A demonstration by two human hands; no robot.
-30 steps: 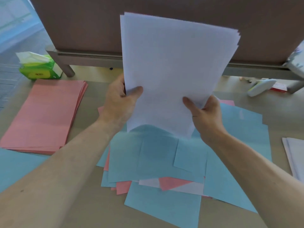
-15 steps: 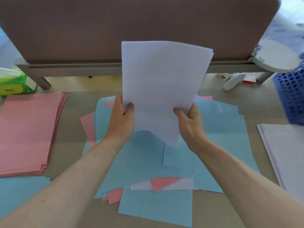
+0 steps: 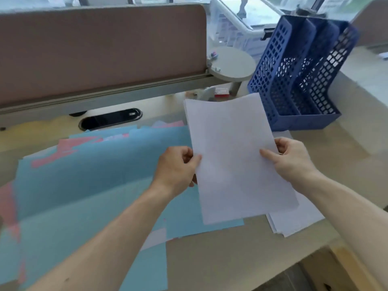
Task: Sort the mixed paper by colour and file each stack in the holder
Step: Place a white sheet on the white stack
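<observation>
Left hand (image 3: 176, 169) pinches left edge of white sheets (image 3: 235, 160), right hand (image 3: 291, 158) grips right edge, thumb on top. Sheets held mid-frame above worktop (image 3: 241, 255). More white paper (image 3: 298, 221) lies beneath at lower right. Blue and pink sheets (image 3: 88, 179) spread left. Blue holder (image 3: 298, 76) upper right, upright.

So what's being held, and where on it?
The white sheets: left hand pinches the left long edge, right hand the right long edge, about midway.
</observation>
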